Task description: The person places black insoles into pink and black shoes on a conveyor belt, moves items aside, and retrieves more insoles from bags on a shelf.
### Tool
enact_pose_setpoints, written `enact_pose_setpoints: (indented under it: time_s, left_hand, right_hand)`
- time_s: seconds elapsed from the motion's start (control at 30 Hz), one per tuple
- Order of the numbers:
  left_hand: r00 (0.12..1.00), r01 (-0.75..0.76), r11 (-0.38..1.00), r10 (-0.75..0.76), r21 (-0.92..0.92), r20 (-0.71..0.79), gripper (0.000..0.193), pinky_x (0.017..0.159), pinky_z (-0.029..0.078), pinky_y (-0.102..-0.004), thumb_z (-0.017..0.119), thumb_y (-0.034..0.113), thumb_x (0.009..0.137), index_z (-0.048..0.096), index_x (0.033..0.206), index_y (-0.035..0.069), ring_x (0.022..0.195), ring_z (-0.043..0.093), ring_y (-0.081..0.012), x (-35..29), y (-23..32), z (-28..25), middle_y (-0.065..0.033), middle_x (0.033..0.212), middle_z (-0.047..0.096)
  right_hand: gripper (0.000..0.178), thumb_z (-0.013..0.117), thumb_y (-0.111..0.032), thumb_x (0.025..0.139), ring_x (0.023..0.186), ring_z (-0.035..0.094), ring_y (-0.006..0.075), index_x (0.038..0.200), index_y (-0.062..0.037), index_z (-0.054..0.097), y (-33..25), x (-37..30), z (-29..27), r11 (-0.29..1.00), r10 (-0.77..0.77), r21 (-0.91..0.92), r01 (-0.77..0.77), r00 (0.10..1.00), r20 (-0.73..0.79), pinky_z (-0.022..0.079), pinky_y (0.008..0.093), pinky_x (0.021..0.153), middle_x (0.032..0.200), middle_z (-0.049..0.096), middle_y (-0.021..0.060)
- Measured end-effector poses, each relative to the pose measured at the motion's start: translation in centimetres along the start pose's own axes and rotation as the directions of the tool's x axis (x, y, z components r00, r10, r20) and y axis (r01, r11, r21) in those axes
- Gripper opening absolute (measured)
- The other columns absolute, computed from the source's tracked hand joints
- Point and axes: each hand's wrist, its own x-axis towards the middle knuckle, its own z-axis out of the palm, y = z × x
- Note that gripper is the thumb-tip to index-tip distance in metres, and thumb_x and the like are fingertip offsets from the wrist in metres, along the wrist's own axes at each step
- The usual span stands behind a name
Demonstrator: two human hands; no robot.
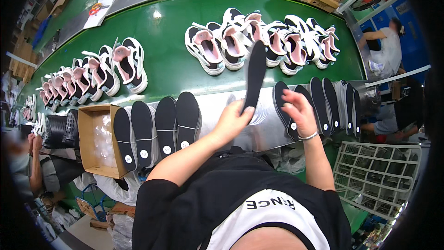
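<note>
A black insole [255, 76] stands nearly upright in my left hand [235, 121], which grips it near its lower end between thumb and fingers. My right hand [299, 111] is raised with its fingers apart, holding nothing. It is over a stack of black insoles [280, 91] on the right of the metal ledge, hiding part of it; whether it touches them I cannot tell. More stacks of black insoles [318, 93] stand to its right, with round white labels. White and black shoes with pink lining [208, 48] sit in a group on the green belt beyond my hands.
To my left, banded insole bundles [188, 115] lie beside an open cardboard box [85, 129]. Another row of shoes [127, 67] runs along the green belt [166, 60]. A white wire crate [374, 176] stands at lower right. Other people sit at both sides.
</note>
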Motion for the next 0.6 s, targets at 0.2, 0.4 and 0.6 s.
enact_pose_setpoints:
  time_s: [0.2, 0.4, 0.6]
  left_hand:
    - [0.944, -0.329, 0.753, 0.252, 0.569, 0.212, 0.038, 0.071, 0.041, -0.0400, 0.056, 0.020, 0.072, 0.048, 0.102, 0.000, 0.081, 0.051, -0.0332, 3.0, 2.5, 1.7, -0.0158, 0.085, 0.054]
    - [0.812, 0.041, 0.754, 0.358, 0.656, -0.462, 0.057, 0.087, 0.033, -0.0403, 0.059, 0.029, 0.070, 0.038, 0.115, 0.001, 0.105, 0.039, -0.0339, 10.9, -1.4, -11.2, -0.0203, 0.112, 0.042]
    - [0.811, -0.065, 0.843, 0.357, 0.534, -0.463, 0.039, 0.067, 0.044, -0.0372, 0.055, 0.026, 0.072, 0.047, 0.102, 0.001, 0.072, 0.057, -0.0295, 19.2, -3.5, -13.6, -0.0164, 0.079, 0.059]
  right_hand:
    - [0.043, 0.068, -0.026, 0.064, 0.078, 0.044, 0.0142, 0.090, -0.0021, 0.043, -1.0, 6.3, 5.8, 0.990, 0.012, -0.139, -0.007, 0.999, 0.039, 0.038, 0.0258, 0.071, 0.083, 0.046, 0.0074]
    - [0.014, 0.058, -0.019, 0.068, 0.061, 0.052, 0.0228, 0.069, -0.0061, 0.055, -1.1, 11.8, 5.2, 0.558, -0.327, -0.675, 0.483, 0.875, 0.356, 0.042, 0.0307, 0.055, 0.075, 0.051, 0.0074]
    - [0.010, 0.054, -0.018, 0.068, 0.065, 0.055, 0.0217, 0.065, -0.0103, 0.058, -2.3, 16.4, 8.4, 0.071, -0.108, -0.749, 0.659, 0.751, 0.651, 0.045, 0.0336, 0.056, 0.071, 0.053, 0.0050]
